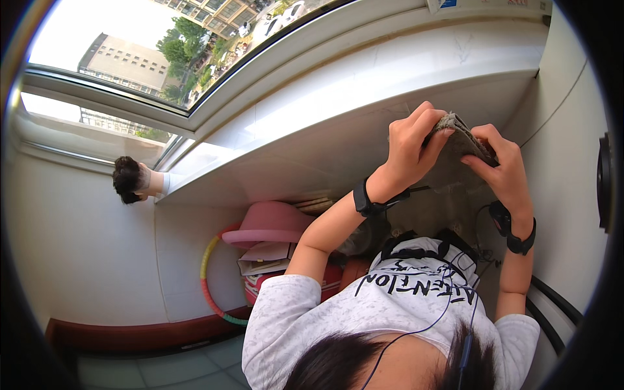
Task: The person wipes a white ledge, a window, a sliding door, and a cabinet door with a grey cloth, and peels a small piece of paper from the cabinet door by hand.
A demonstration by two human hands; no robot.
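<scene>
A folded grey-green cloth (pixel 458 134) is held up between both hands, in front of the wall below the windowsill. My left hand (pixel 414 139) pinches one edge of it between thumb and fingers. On the other side, my right hand (pixel 502 161) grips the opposite edge. Which hand is which I judge from the arms in view. The cloth's underside is partly hidden by the fingers. Each wrist wears a black strap.
A white windowsill (pixel 336 92) runs below the window, with a mannequin head (pixel 139 180) at its left end. Below stand a pink basin (pixel 268 222), a box (pixel 265 258) and a multicoloured hoop (pixel 207 287). A wall (pixel 565 146) rises at the right.
</scene>
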